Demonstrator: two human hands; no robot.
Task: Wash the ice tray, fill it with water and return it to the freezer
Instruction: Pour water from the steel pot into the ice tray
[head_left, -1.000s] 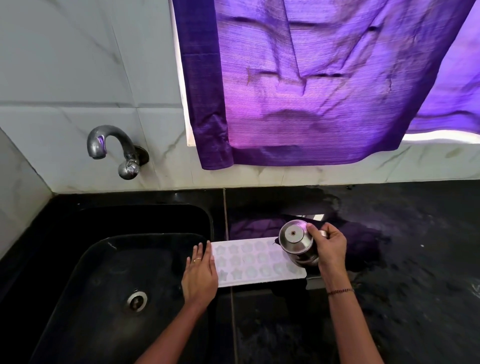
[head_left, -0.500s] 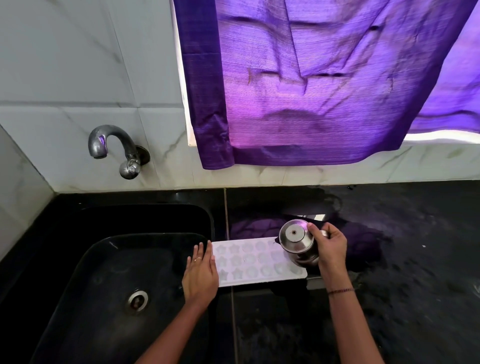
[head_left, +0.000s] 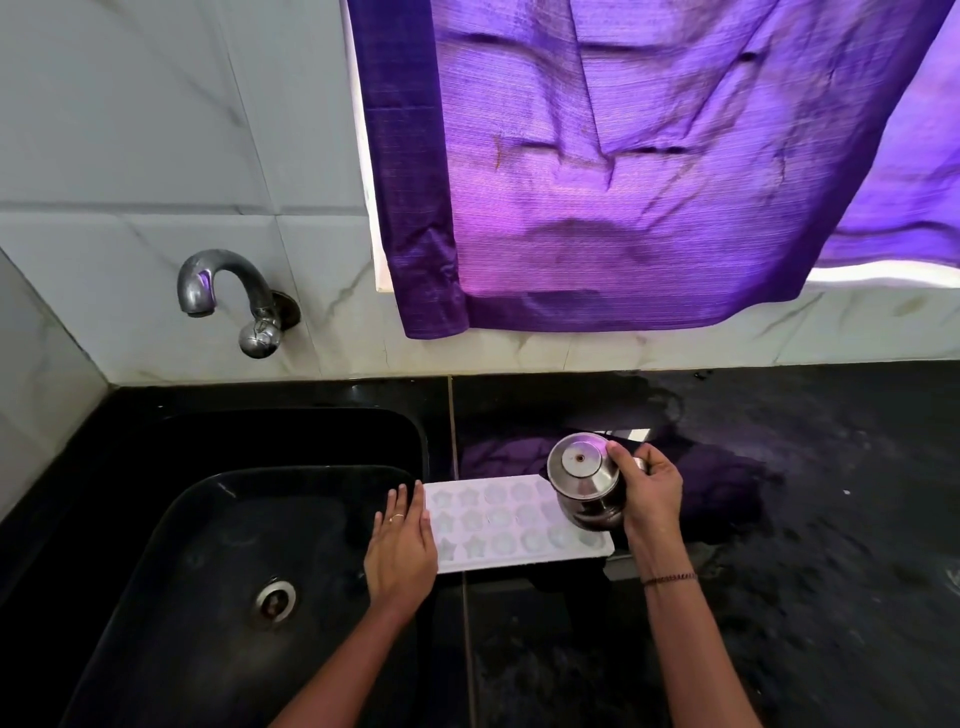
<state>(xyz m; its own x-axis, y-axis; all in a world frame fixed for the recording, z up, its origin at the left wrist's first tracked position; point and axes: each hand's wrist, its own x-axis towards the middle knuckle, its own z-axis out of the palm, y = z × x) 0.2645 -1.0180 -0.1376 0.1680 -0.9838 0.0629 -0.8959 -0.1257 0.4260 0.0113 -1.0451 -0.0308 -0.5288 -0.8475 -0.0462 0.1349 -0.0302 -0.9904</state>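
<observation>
- The black counter (head_left: 779, 519) and sink (head_left: 208, 519) look the same as a moment ago.
- The ice tray (head_left: 498, 525) has not moved. It lies on the counter between the hands.
- The right hand (head_left: 652, 493) still grips the pot (head_left: 584, 486), tipped over the tray's right end.
- The left hand (head_left: 402, 545) stays flat against the tray's left end.
- So the filling is probably still going on.

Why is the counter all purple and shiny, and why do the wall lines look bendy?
Head view: daylight glows through the purple curtain and reflects off the glossy black counter; the steel pot glints too; the wide-angle lens bends the lines between the wall tiles.
</observation>
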